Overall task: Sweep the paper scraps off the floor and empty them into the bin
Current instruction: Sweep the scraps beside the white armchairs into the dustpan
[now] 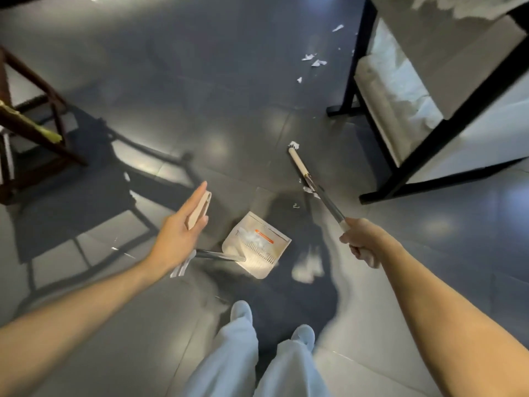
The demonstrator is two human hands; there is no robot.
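- The person's legs in pale blue trousers (237, 356) stand on the grey tiled floor (137, 325), at the bottom of the view
- Just ahead of the right foot lies a blurred white heap (306, 272); it is too smeared to tell what it is
- The left grip (179, 230) is slack: its fingers are stretched out straight, and the beige handle end (200, 209) of the dustpan's pole lies against them
- The dustpan (257, 247) sits on the floor between the two arms, its mouth turned away from the feet, with white scraps lying against the comb teeth inside it
- The right grip (362, 242) is closed round the upper end of the broom (297, 160), fingers curled about the metal pole
- The pole slants forward and down to the beige head, which is low over the floor beyond the dustpan; a white scrap clings to its far tip
- More paper scraps (313, 62) are scattered farther off, beside the leg of a black-framed shelf (355, 67) on the right
- A wooden chair (37, 116) stands at the far left, its shadow falling across the tiles
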